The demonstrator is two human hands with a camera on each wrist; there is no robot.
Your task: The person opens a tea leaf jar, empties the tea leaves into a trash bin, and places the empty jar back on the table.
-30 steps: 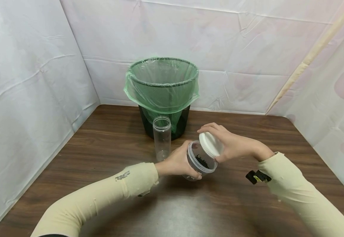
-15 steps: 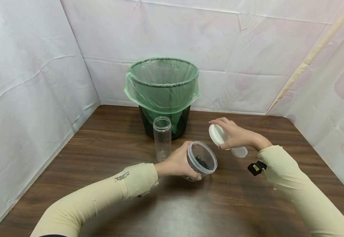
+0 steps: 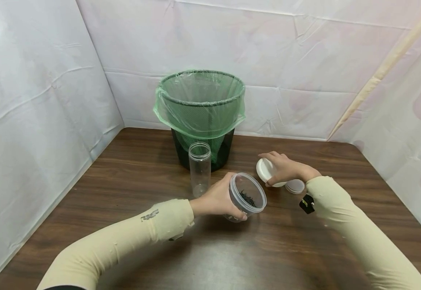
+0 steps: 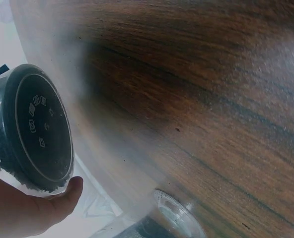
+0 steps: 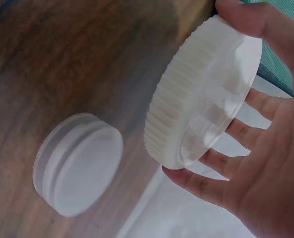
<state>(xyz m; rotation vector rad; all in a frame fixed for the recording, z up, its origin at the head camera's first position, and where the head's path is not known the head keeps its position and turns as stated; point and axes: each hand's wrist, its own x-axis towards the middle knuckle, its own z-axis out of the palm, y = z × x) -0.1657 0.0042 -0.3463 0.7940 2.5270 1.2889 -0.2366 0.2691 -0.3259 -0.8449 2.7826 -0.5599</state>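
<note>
My left hand [image 3: 215, 198] grips a clear plastic jar [image 3: 235, 191] by its side, the open mouth tilted to the right. Dark, tea-like shreds [image 3: 247, 198] lie inside it. The left wrist view shows the jar's base [image 4: 45, 126], which carries printed symbols, with measuring marks on the wall. To the right and slightly farther back, my right hand [image 3: 284, 168] holds a white screw lid [image 3: 265, 170], thumb and fingers spread around its edge. Seen from the right wrist, the lid [image 5: 186, 99] has a ribbed rim and stands tilted over the table near a smaller translucent cap [image 5: 80, 166].
Behind my left hand stands a tall, lidless clear bottle [image 3: 200, 171]. Farther back is a black mesh bin [image 3: 181, 149] lined with a green bag [image 3: 196, 121]. The small cap lies on the wooden table [image 3: 141, 161] beside my right hand. White sheeting [image 3: 286, 52] closes off the back and sides.
My right hand has carried the white lid from the jar's mouth to the right, then lowered it toward the table beside the small cap. My left hand and the jar stay in place.
</note>
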